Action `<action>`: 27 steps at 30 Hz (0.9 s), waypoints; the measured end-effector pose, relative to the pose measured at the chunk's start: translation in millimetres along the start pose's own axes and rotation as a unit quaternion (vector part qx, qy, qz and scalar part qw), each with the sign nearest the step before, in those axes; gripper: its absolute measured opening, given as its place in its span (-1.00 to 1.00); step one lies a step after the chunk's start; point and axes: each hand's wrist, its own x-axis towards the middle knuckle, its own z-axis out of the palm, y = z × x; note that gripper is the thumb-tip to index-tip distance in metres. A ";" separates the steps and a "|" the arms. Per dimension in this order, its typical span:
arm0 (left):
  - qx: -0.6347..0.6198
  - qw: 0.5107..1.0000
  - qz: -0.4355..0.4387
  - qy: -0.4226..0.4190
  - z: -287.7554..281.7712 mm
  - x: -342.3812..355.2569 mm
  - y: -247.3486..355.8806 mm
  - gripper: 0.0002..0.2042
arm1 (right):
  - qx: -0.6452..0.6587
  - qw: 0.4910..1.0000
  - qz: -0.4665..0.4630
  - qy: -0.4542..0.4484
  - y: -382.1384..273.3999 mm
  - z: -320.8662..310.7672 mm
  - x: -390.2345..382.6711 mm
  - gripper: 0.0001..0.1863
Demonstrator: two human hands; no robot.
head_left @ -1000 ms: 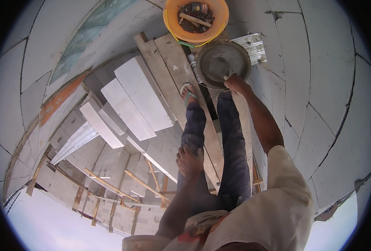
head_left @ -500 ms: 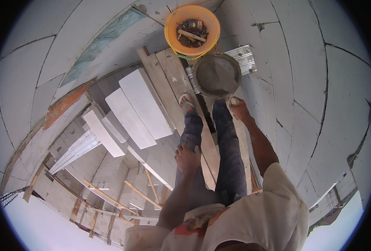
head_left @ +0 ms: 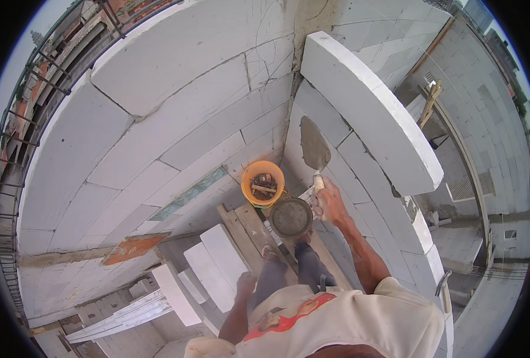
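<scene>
- Hands, two, well apart.
- Right hand (head_left: 330,203), wrapped around a trowel's handle, arm stretched forward.
- Trowel (head_left: 314,145), mortar-smeared; I see its blade beyond the right fingers, pointing away from the body, against a backdrop of block wall (head_left: 360,167).
- Left hand (head_left: 246,284), lowered beside the left leg; whether it grips anything, I cannot tell.
- Dark bucket (head_left: 310,210), near, left of the right hand.

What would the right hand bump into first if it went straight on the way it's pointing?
Led by the trowel it holds, the right hand would probably meet the wall first, though depth is unclear.
</scene>
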 end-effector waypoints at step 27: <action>0.246 0.962 0.113 0.043 -3.5 -65.7 -168.5 -0.89 | -0.725 0.646 -0.102 0.216 -266.5 2.6 140.6 -0.71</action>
